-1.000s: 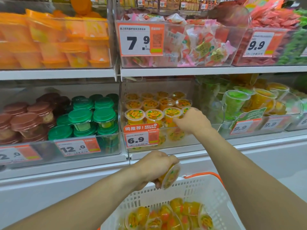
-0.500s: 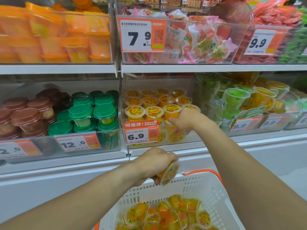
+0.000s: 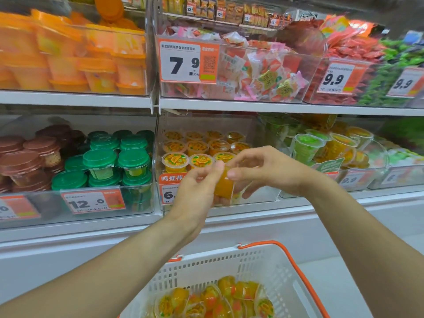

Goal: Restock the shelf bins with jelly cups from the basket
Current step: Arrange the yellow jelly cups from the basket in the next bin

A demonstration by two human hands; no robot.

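Orange jelly cup sat just in front of the shelf bin, pinched by left hand and right hand fingers, mid-handover slip could've dropped it

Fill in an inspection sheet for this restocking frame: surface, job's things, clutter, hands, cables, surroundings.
Surface: white shelf above a white cabinet front.
Job's things: orange jelly cup held between both hands in front of the 6.9 bin, which has rows of matching cups; white basket with orange handle below, more cups inside.
Clutter: nothing seen.
Hands: left hand grips the cup from the left; right hand pinches it near the top.
Cables: nothing seen.
Surroundings: green-lidded cups and brown-lidded cups left; green and yellow cups right; wrapped sweets above, tag 7.9.
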